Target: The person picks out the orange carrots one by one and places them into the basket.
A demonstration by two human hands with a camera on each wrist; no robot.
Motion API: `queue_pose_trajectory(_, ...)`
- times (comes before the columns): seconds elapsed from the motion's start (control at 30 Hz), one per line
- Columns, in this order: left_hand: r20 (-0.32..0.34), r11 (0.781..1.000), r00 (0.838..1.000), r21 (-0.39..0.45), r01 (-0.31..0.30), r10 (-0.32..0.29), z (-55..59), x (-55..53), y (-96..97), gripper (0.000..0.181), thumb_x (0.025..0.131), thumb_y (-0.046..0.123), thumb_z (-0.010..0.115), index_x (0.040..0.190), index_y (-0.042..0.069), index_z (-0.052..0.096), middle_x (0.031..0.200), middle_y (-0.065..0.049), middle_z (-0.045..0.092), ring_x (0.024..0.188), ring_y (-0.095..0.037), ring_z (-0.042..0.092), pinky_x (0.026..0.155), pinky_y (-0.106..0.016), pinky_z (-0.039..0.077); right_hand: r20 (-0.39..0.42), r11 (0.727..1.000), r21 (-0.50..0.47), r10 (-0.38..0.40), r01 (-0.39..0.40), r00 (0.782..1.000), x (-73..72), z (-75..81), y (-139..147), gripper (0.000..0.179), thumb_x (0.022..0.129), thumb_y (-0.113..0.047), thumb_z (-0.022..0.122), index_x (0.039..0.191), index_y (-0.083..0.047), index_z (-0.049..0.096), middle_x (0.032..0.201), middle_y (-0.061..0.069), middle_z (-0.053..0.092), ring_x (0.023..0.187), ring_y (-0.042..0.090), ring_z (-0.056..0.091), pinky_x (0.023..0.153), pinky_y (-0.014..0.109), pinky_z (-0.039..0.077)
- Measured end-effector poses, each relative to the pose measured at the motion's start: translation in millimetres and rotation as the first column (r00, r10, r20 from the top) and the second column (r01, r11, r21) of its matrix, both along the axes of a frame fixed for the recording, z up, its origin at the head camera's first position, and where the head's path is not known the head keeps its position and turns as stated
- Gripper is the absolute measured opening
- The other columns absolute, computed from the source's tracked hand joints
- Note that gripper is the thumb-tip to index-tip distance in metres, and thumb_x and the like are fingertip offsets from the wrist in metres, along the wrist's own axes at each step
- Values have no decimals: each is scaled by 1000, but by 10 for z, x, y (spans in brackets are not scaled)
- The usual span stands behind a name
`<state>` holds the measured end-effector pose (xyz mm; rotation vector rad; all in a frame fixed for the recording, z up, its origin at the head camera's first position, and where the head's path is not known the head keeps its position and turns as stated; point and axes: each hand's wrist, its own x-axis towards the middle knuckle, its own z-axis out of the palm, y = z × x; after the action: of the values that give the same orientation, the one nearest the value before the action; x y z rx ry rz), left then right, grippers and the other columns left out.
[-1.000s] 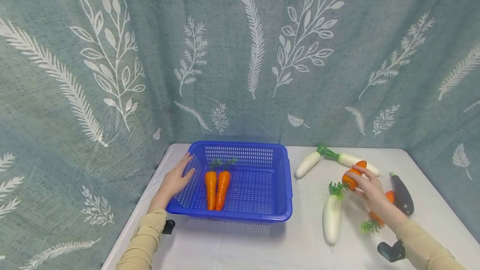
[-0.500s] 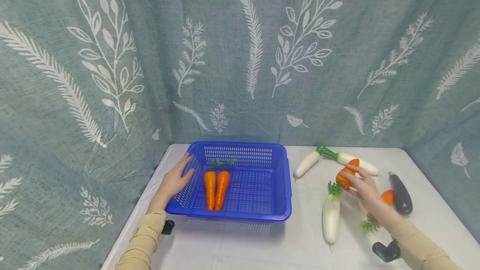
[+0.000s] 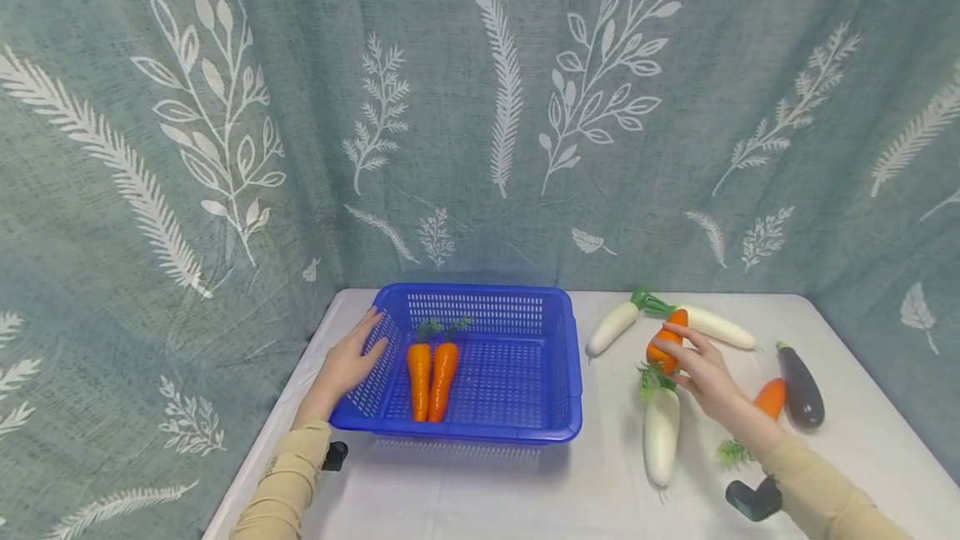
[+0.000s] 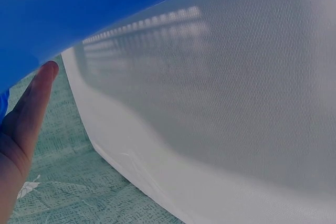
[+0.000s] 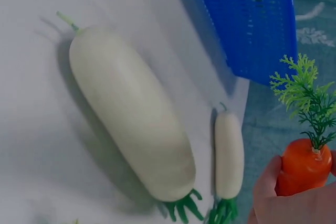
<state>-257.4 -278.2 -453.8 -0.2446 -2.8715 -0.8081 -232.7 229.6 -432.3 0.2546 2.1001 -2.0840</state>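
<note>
presently | right hand (image 3: 703,375) grips carrot (image 3: 664,348) | left hand (image 3: 349,363), fingers extended, touches basket (image 3: 480,433) | sleeve print (image 3: 271,465) illegible

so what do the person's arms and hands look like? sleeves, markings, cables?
Left hand and right hand: bare, no gloves. Left sleeve and right sleeve: beige, wrinkled, ending short of the hands. Left unit and right unit, beside the sleeves: small, black, rounded. Left sleeve has a small dark marking, unreadable. No cables visible.
</note>
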Motion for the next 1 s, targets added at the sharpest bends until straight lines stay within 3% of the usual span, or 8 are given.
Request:
queue_pose_trajectory(0.3, -6, 1000, 1000, 2, -2, 2, -9, -6, -6, 53, 99, 22, 47, 145, 1, 34, 154, -19, 27, 132, -46, 38, 106, -62, 32, -33, 999, -18, 35, -36, 999, 14, 38, -180, 31, 94, -23, 58, 124, -27, 50, 126, -4, 40, 88, -5, 55, 79, 16, 51)
queue_pose_trajectory(0.5, -5, 1000, 1000, 2, -2, 2, -8, -7, -5, 52, 99, 22, 47, 145, 1, 34, 154, -19, 27, 132, -46, 38, 107, -62, 32, -46, 998, -51, 44, -46, 998, 41, 73, -286, 42, 94, -21, 58, 134, -16, 47, 109, -12, 50, 89, -3, 56, 82, 18, 52)
queue_pose_trajectory(0.7, -8, 1000, 1000, 4, -5, 5, -11, -14, -2, 53, 99, 22, 47, 145, 1, 35, 154, -19, 28, 131, -47, 39, 106, -62, 33, -63, 994, -86, 65, -71, 996, 61, 101, -405, 37, 94, -18, 57, 130, -16, 49, 96, -15, 56, 85, 0, 58, 81, 20, 52)
queue_pose_trajectory(1.0, -9, 1000, 1000, -2, -10, 10, 4, -3, 13, 52, 99, 22, 47, 145, 1, 35, 154, -19, 28, 130, -47, 40, 105, -62, 33, -59, 991, -89, 91, -96, 994, 51, 128, -576, 50, 94, -18, 56, 140, -6, 39, 108, -8, 49, 89, 2, 57, 84, 22, 51)
